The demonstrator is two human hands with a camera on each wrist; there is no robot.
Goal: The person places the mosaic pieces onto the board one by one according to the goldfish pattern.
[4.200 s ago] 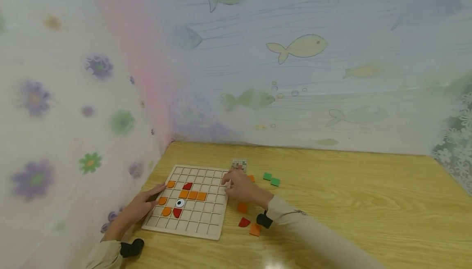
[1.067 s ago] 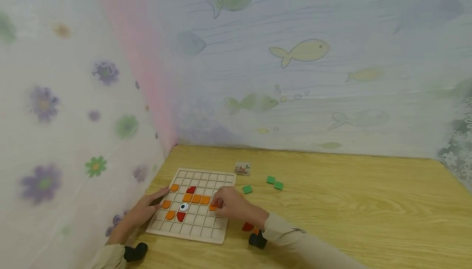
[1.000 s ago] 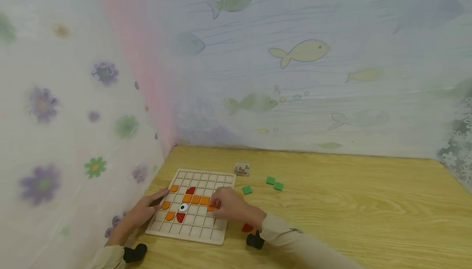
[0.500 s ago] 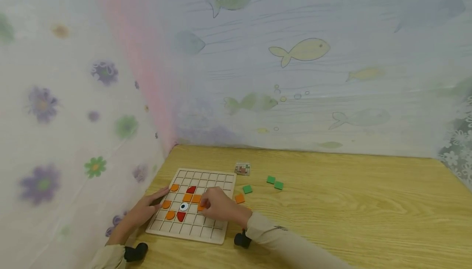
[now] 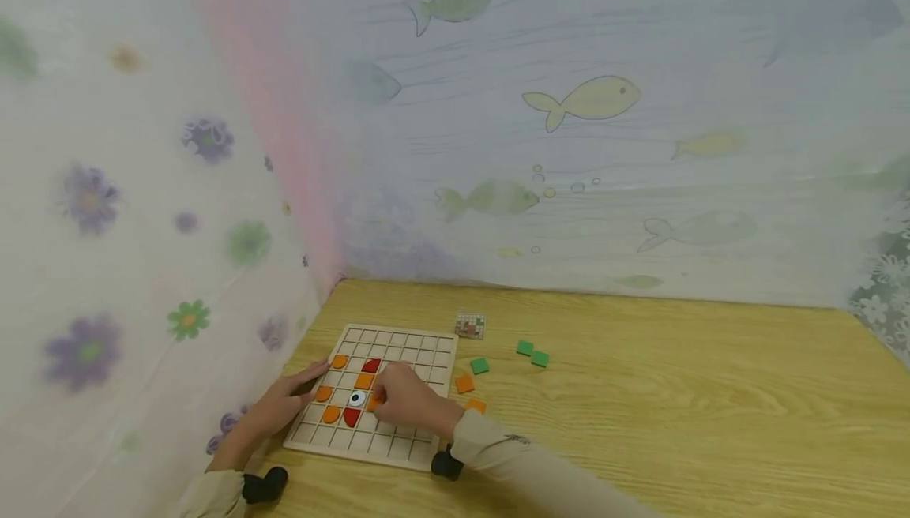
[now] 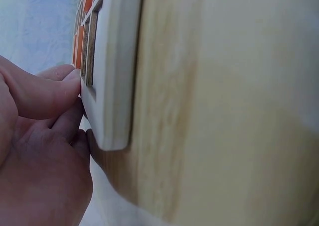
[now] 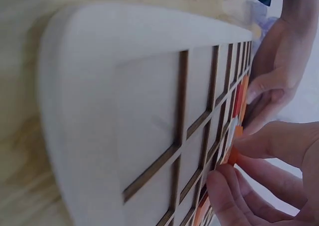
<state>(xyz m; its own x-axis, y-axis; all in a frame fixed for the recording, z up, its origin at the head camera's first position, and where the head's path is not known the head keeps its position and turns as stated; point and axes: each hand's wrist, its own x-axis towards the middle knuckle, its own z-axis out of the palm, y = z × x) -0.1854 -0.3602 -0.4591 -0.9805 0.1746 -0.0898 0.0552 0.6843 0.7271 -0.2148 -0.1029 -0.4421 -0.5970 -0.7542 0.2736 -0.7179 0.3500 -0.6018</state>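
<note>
A square wooden grid board lies on the table, with several coloured pieces in its cells. My left hand rests against the board's left edge, its thumb touching the rim in the left wrist view. Between the thumb and fingers of my right hand an orange square tile is pinched, tilted at the board's surface. Just left of it sits a white eye disc. Red quarter-round pieces and orange rounded pieces lie around the disc. My right hand hides part of the orange row.
Right of the board lie green square tiles and loose orange tiles. A small patterned card is by the board's back right corner. Patterned curtains bound the table at the back and left.
From the board's right edge, my right hand has moved left across the grid with the orange tile to beside the eye disc. My left hand stays at the left edge.
</note>
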